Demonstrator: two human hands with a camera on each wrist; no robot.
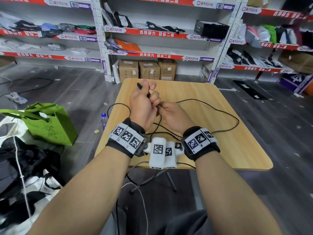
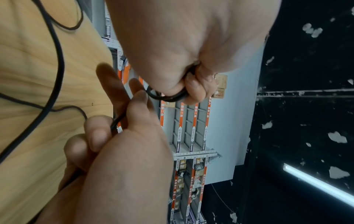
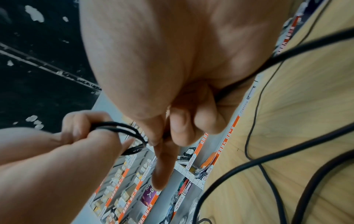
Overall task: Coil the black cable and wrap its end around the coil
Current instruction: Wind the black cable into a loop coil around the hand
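The black cable point(image 1: 218, 109) lies in loose loops over the wooden table point(image 1: 228, 150). My left hand point(image 1: 149, 94) is raised above the table and grips a couple of small turns of it point(image 3: 118, 128), with the cable's plug end point(image 1: 139, 86) sticking out above the fist. Just right of it, my right hand point(image 1: 162, 107) pinches the cable point(image 2: 119, 119) between thumb and fingers, index finger point(image 3: 162, 166) stretched out. A short curved stretch point(image 2: 168, 97) runs between the two hands. The loose length trails from my right hand across the table.
A green bag point(image 1: 50, 124) and a water bottle point(image 1: 103, 120) stand on the floor left of the table, with dark bags point(image 1: 25, 167) nearer me. Cardboard boxes point(image 1: 149, 70) and parcel shelves point(image 1: 152, 33) stand behind. Thin wires hang below my wrists.
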